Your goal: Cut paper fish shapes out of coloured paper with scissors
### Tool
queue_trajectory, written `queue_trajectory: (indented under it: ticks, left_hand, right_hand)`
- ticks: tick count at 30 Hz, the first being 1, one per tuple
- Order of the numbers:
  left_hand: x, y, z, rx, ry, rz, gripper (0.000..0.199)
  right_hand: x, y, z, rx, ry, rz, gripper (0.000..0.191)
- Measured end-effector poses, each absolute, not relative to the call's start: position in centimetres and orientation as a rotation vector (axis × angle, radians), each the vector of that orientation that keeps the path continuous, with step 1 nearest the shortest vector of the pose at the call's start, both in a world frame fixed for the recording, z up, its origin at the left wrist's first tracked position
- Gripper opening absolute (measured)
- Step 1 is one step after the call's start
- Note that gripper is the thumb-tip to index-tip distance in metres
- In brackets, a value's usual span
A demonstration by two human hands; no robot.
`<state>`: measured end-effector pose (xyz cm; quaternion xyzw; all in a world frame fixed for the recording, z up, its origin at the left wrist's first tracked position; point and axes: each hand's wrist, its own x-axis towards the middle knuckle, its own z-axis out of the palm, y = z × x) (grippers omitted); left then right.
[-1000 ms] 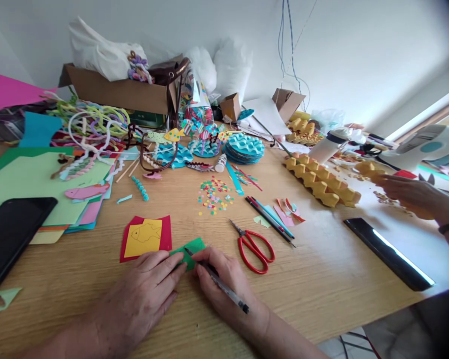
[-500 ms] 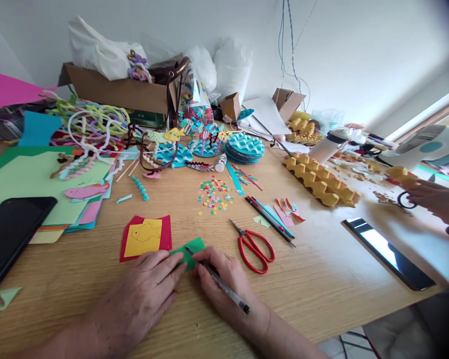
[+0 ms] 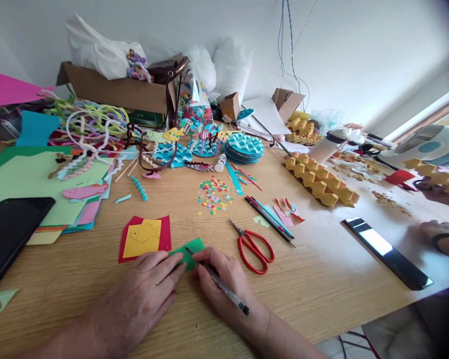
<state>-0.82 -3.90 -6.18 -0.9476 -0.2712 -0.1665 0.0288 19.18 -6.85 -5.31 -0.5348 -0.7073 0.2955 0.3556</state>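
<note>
My right hand [image 3: 224, 279] is closed around a pen [image 3: 228, 290], whose tip touches a small piece of green paper [image 3: 195, 246]. Flat on the near edge of that paper lies my left hand [image 3: 145, 289], fingers stretched out and pressing it to the table. Part of the green paper is hidden under both hands. Just beyond my left hand, a yellow paper [image 3: 142, 238] with a drawn fish rests on a red paper [image 3: 165, 227]. Red-handled scissors [image 3: 255, 249] lie slightly parted to the right of my right hand.
Pencils [image 3: 271, 219], confetti dots [image 3: 214, 195] and an egg carton [image 3: 322, 184] lie farther back. Coloured sheets [image 3: 33, 174] and a black phone [image 3: 15, 229] are at left. At right, a co-worker's hands [image 3: 441, 229] are near another phone [image 3: 385, 252] and a carton piece.
My hands, the pen and the green paper look nearly unmoved. On the right, the co-worker's carton piece has shifted rightward, and a second hand now rests near the phone.
</note>
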Motion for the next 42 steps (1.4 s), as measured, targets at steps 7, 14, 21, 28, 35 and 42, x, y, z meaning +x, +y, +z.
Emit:
queue_trajectory:
  ticks: [7,14,21,28,35,42]
  left_hand:
    - [-0.59,-3.87,-5.73,-2.877,-0.769,-0.465,0.031]
    - [-0.57,-3.84,-5.78,-2.885,-0.771,-0.459,0.032]
    - [-0.59,-3.74,-6.03,-2.892,-0.779,-0.512,0.031]
    - [-0.12,-3.83,-5.74,-2.890,-0.822,-0.503,0.030]
    - [-0.28,-3.79,-6.02,-2.887,-0.806,-0.509,0.029]
    - [-0.47,-3.80,-6.25,-2.886,-0.801,-0.566,0.029]
  right_hand:
    - [19.17,-6.86,-5.43,-1.382,-1.828,0.770,0.016]
    - [19.18,-6.77,-5.17,-1.390,-1.781,0.787,0.015]
    - [19.16,-6.84,-5.36,-1.383,-1.804,0.760,0.014]
    - [19.17,-6.70,-5.52,-1.361,-1.815,0.737,0.015]
    - [19.28,-6.79,-5.70,-1.370,-1.811,0.747,0.015]
    - [19.30,-6.81,-5.72,-1.380,-1.803,0.760,0.015]
